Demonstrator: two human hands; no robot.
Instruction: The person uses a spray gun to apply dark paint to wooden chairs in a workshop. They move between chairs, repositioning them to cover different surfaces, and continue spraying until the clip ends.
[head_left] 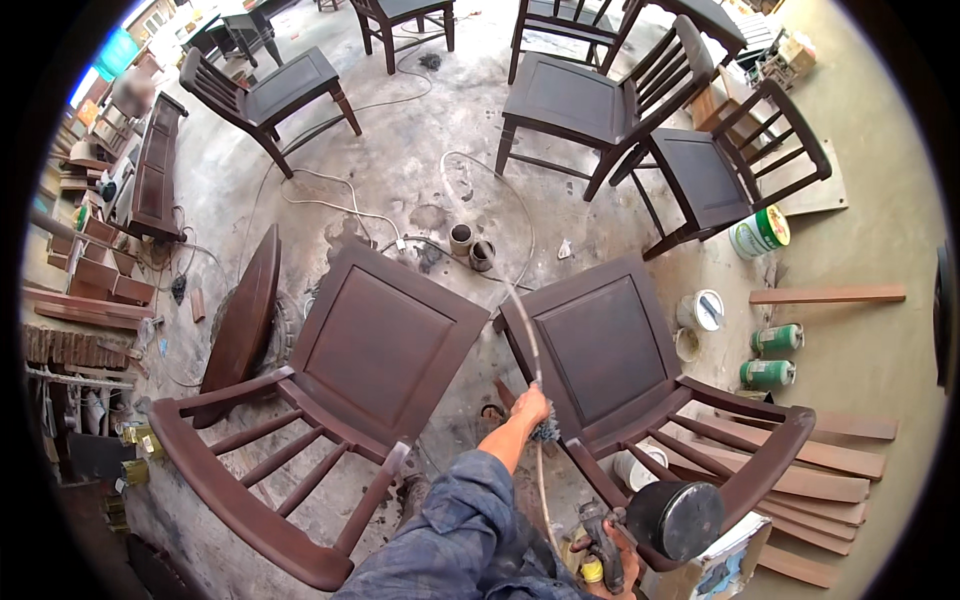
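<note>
Your right hand (612,555) is wrapped around the grip of a spray gun (640,530), low at the frame's edge, its dark round cup (678,518) to the right. Judged top-heavy with the cup loaded; hold the grip only and keep the cup level. Your left hand (532,408) is closed on a dark wad of cloth or wool (546,431) at the back corner of the right chair (610,350), with the air hose (520,310) passing beside it. The wad looks soft and light. The chair is stiff, dark wood, probably heavy; its finish may be wet and easily marked, so take it by the legs or underside. A second chair (370,350) stands just to the left.
</note>
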